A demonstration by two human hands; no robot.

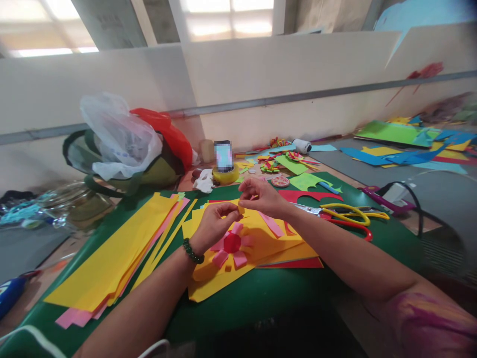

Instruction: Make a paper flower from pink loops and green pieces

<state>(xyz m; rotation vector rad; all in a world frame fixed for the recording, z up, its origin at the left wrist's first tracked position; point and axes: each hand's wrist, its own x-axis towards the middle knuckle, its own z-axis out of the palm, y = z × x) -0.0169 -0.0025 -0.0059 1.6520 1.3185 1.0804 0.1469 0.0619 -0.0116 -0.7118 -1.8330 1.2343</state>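
Observation:
My left hand (215,224), with a dark green bead bracelet (193,252) at the wrist, is pinched over the middle of the table. My right hand (264,198) is also pinched, its fingertips close to the left ones. Between the two sets of fingertips shows a small piece of yellow paper (241,210). Just below the hands lies a paper flower with a red center (232,242) and pink and yellow petals (240,258). It rests on stacked yellow sheets (208,286), with red paper (315,263) showing beneath them.
Yellow and pink strips (112,263) lie on the green table (208,323) at left. Scissors (346,214) with yellow and red handles lie at right. Behind stand a phone (223,155), a tape roll (226,176) and a bag (160,166). Colored scraps (395,154) lie farther right.

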